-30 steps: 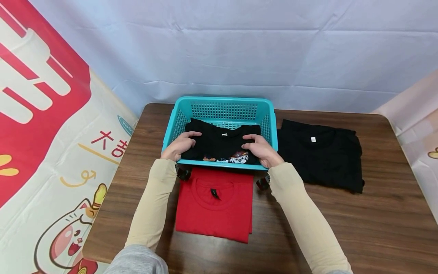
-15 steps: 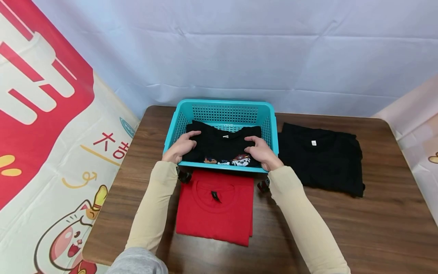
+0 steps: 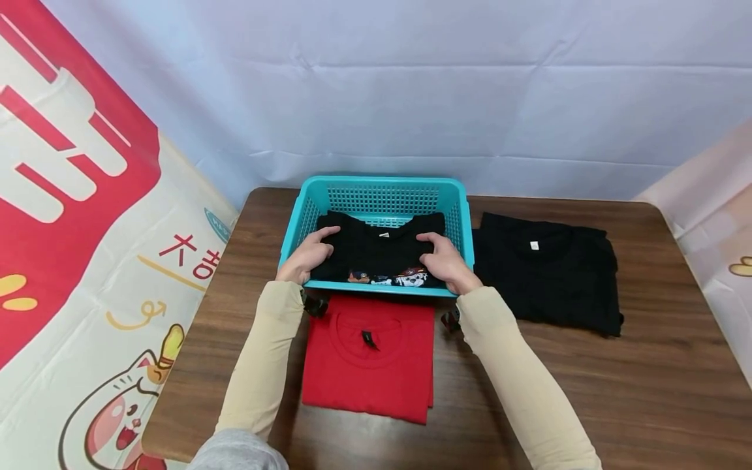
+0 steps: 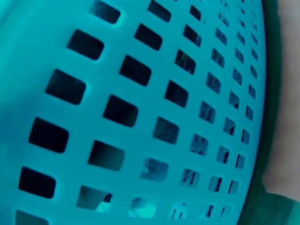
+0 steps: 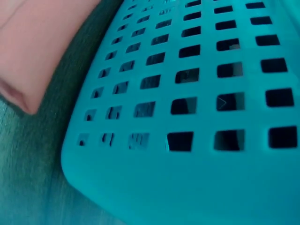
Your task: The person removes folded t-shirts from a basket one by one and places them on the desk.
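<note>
A black folded T-shirt (image 3: 378, 251) with a white neck label and a cartoon print lies inside the turquoise plastic basket (image 3: 382, 181). My left hand (image 3: 308, 253) reaches over the basket's front left corner and holds the T-shirt's left side. At the opposite side my right hand (image 3: 446, 261) holds the T-shirt's right side. On each hand a thumb and forefinger show on top of the cloth; the remaining fingers are hidden. Both wrist views are filled mostly by the perforated wall of the basket (image 4: 93, 93), with a strip of bare skin at the edge.
Just in front of the basket lies a folded red T-shirt (image 3: 370, 378) with a black label. Another folded black T-shirt (image 3: 546, 281) is to the right on the brown wooden table (image 3: 646, 391). A pale cloth backdrop (image 3: 411, 111) hangs behind the table.
The head view shifts slightly, so everything sits a little lower in the picture. Both hands keep almost the same place on the black T-shirt.
</note>
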{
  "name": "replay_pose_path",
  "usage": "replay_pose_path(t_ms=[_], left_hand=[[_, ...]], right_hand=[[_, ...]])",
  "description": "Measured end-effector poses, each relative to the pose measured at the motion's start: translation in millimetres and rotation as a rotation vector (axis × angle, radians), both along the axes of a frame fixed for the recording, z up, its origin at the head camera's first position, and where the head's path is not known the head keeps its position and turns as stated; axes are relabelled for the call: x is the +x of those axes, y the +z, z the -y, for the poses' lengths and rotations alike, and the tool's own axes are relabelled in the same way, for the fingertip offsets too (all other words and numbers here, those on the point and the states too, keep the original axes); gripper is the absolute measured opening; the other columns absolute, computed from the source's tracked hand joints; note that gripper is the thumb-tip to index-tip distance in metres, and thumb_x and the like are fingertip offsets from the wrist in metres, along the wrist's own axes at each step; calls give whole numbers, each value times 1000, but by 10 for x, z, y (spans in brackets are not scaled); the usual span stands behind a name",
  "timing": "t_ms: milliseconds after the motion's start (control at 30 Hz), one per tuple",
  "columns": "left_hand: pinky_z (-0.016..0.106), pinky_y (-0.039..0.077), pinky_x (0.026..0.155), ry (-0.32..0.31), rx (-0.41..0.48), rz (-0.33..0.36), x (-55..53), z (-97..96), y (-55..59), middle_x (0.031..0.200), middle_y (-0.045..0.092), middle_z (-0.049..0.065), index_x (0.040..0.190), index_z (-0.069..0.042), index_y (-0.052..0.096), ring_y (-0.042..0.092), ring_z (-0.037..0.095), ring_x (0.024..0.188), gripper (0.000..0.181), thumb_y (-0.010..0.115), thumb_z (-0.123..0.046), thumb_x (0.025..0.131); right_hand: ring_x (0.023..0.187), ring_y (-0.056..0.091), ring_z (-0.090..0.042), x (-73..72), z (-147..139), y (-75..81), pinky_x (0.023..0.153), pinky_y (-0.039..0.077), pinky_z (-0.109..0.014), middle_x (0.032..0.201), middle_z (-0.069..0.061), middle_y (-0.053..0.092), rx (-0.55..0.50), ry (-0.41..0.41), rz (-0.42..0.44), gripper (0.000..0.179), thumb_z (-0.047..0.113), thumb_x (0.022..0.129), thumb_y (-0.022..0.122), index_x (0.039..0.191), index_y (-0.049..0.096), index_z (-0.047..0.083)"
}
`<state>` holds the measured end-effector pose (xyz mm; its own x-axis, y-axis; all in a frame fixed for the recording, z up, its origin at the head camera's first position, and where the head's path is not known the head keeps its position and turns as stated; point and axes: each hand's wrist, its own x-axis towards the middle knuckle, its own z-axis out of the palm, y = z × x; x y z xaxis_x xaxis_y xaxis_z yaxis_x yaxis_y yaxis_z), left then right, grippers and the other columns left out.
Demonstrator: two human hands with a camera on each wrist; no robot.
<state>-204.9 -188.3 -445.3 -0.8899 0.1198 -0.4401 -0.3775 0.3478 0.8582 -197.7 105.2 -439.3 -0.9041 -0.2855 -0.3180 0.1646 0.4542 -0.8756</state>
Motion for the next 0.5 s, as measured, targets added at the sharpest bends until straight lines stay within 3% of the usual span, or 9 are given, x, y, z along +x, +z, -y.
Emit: replay_pose_path(t_ms=[167,333,400,500], left_hand=[[37,36,94,24,48,-17,15,8,-22,152,27,5,150,-25,36,36,30,124,61,35,-1,93],[36,36,89,25,58,-45,30,-4,-3,152,28,5,149,-26,37,40,30,120,63,36,0,92],[36,35,88,22,53,-55,33,-7,2,153,27,4,149,-26,37,39,29,120,63,36,1,92],[38,33,89,16,40,-73,37,-9,15,155,26,3,149,-27,36,34,29,124,65,37,1,91]], right_hand=[[45,23,-14,20,-9,14,71,36,-33,52,2,30,-2,-17,-35,54,-2,93,42,146,40,8],[43,27,-14,33,-11,38,70,38,-33,50,2,32,-3,-33,-62,53,-2,93,43,145,41,10],[44,27,-15,38,-11,47,74,38,-33,53,-1,36,-2,-37,-74,53,-2,94,44,145,42,10],[45,26,-15,45,-19,59,78,38,-35,72,-8,47,6,-36,-101,53,-1,94,44,145,42,10]])
